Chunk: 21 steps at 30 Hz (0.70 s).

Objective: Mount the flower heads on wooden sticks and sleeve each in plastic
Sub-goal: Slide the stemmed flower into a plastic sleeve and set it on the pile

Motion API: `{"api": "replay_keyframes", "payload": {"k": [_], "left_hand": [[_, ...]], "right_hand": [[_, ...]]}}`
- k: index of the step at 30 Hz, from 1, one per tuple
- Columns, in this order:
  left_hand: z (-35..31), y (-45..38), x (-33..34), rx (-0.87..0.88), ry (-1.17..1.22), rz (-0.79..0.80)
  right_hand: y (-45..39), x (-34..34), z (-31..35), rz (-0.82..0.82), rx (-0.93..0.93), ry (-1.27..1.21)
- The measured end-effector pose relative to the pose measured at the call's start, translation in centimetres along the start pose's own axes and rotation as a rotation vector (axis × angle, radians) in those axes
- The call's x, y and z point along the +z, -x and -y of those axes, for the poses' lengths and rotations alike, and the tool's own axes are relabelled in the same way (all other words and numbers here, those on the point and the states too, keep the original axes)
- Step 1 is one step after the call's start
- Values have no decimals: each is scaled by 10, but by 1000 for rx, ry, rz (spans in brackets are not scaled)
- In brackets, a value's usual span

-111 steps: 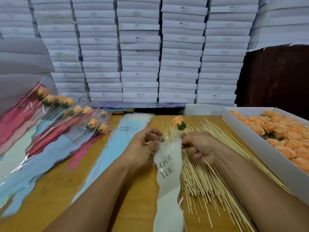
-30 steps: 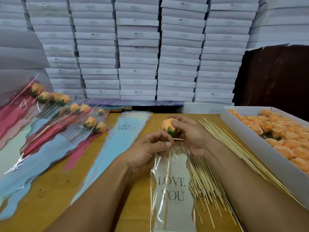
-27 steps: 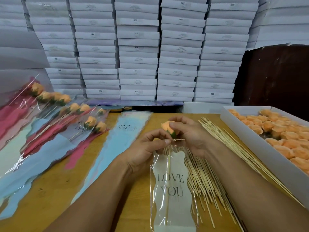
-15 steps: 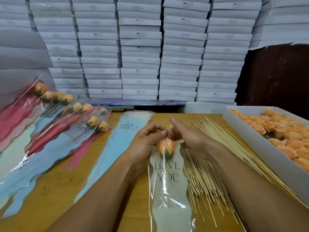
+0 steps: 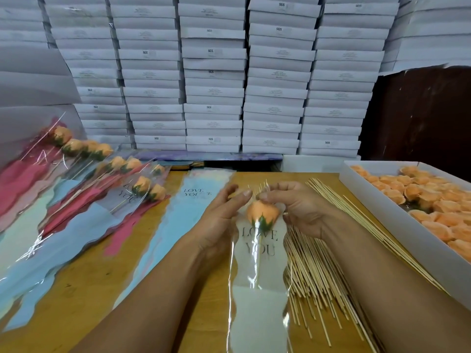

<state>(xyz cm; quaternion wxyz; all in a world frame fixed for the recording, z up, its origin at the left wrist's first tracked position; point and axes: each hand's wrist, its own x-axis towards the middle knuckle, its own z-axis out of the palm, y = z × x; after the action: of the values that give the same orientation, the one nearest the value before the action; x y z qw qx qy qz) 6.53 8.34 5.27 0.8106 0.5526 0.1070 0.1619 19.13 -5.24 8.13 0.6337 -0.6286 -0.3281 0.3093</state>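
Since half a second ago, the peach flower head with green sepals (image 5: 262, 215) sits a little lower inside the clear plastic sleeve printed "LOVE YOU" (image 5: 258, 253), just above the lettering at frame centre, with its thin wooden stick (image 5: 257, 263) running down inside the film. Both hands pinch the sleeve's open top edge: the left hand (image 5: 224, 215) on its left side, the right hand (image 5: 295, 207) on its right. Loose wooden sticks (image 5: 321, 271) lie spread on the wooden table (image 5: 76, 301) under the right wrist. At right, a white tray (image 5: 397, 225) holds more peach heads. Finished sleeved flowers (image 5: 102, 174) pile at left, before stacked white boxes (image 5: 214, 72).
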Motion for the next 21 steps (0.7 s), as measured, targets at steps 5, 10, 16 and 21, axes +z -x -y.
{"api": "replay_keyframes", "payload": {"k": [5,10,16,21], "left_hand": [[-2,8,-1,-194,-172,157],[-2,7,-3,-238,-241,234],[-3,5,-1,-127,-167,148],[-4,3,0,35,-64,-39]], "right_hand": [[-5,-15,3,-328,-29,-157],[-8,-25,1,-524,-84,-270],[-11,-19,2,-474,-43,-338],[1,-12,5,-148,160,66]]}}
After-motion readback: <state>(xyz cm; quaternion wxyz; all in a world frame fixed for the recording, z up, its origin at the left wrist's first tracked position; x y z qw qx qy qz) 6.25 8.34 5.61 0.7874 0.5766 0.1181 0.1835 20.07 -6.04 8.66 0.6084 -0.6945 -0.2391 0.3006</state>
